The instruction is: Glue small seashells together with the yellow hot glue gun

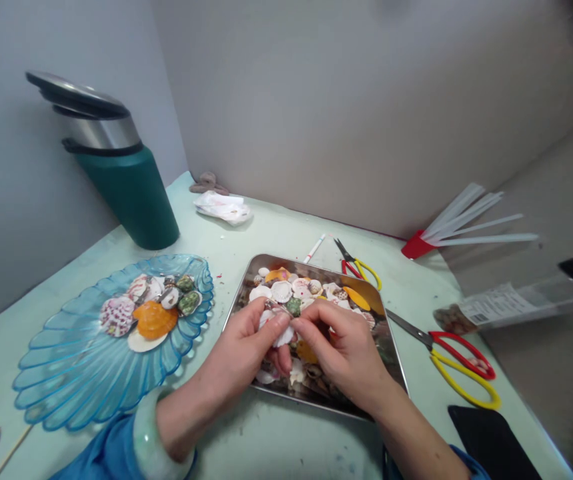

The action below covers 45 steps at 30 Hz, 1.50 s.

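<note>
My left hand [253,340] grips a white ribbed seashell [283,333] between thumb and fingers, over a metal tray [391,353]. Thumb and forefinger of my right hand [339,343] are pinched at the shell's upper edge; whatever they hold is too small to make out. Below both hands, the tray carries many loose shells, among them a green one [293,307] and a long orange one [357,298]. To the left, a blue scalloped glass dish [61,373] bears several shells, including an orange fan shell [155,321] and a purple-speckled one [117,316].
A green bottle [131,193] stands at back left, near a crumpled white plastic bag [223,208]. Red-and-yellow scissors [436,343] and small pliers-like snips [359,263] lie by the tray. A red cup [419,245] of white sticks and a black phone-like slab [489,440] are further right.
</note>
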Motion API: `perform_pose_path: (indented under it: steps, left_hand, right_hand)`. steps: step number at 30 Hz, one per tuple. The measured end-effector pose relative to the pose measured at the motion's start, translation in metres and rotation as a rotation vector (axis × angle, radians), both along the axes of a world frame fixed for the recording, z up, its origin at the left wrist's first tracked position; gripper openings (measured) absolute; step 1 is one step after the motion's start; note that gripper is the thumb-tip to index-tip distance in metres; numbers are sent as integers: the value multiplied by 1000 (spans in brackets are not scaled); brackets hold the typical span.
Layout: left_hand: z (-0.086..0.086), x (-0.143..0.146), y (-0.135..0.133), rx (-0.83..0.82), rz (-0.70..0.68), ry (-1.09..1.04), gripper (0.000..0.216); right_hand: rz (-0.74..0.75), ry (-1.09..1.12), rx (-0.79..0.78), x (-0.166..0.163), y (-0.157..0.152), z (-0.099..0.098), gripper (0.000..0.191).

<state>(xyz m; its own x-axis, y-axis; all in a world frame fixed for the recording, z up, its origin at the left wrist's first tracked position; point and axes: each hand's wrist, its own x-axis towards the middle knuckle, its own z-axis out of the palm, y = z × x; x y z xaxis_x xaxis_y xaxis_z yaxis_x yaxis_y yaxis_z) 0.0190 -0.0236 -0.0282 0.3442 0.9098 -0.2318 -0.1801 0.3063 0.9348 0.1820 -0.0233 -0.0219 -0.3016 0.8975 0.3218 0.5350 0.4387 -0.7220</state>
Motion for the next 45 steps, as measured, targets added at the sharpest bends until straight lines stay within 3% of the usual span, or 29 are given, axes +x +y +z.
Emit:
perform_pose_path:
  steps: [31, 45]
  left_hand:
    - [2, 2, 0, -58, 17, 5, 23]
    - [-2, 1, 0, -20, 15, 38, 23]
  right_hand:
    - [11, -40, 19, 1, 0, -1, 27]
    - [95, -46, 33, 0, -1, -2, 26]
